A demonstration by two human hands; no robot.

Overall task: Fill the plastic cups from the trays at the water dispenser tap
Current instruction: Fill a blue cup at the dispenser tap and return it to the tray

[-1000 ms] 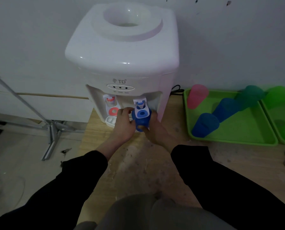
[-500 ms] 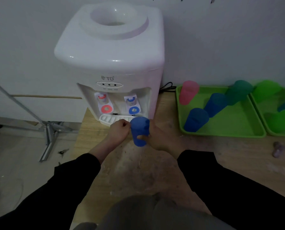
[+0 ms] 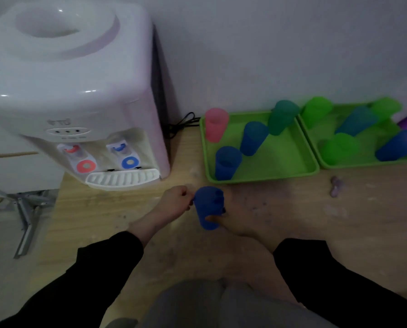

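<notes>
right hand grips the blue cup; left hand curls by it, contact unclear. keep it level toward the tray.

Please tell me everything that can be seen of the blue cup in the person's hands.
The blue cup looks like translucent plastic, tapered, wider at its open top. It is held roughly upright over the wooden table, near the drip tray, apart from the nearer green tray. The right hand grips its side; the left hand touches its rim. Water inside cannot be made out.
</notes>
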